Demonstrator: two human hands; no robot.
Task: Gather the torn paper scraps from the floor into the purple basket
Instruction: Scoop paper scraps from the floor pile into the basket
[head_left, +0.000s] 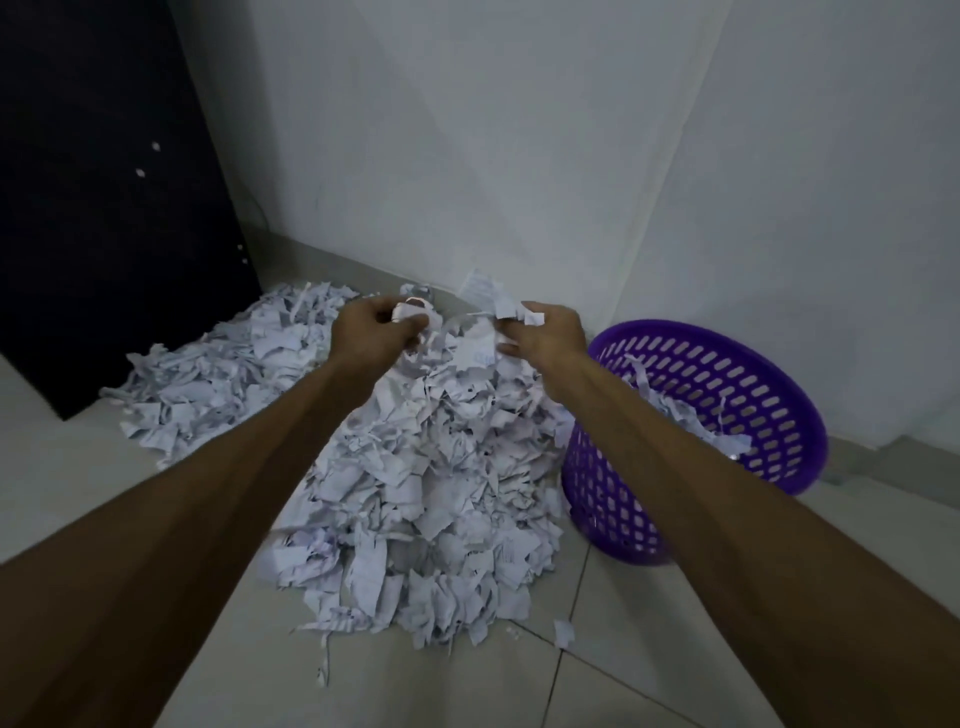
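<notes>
Gripping torn white paper scraps (415, 467) in our left hand (371, 330) and right hand (545, 332), we reach beside the purple perforated plastic basket (727, 415).

Both forearms are bare from elbow to wrist, with no sleeves showing. The left hand (375, 332) and the right hand (545, 332) wear no gloves.

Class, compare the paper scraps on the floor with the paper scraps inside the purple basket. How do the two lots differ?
The scraps on the floor form a broad heap spreading towards the dark cabinet; the scraps in the purple basket are a far smaller lot. The floor heap lies loose on the tiles; the basket lot is held in by the slotted wall. Both are white torn paper, some with writing.
</notes>
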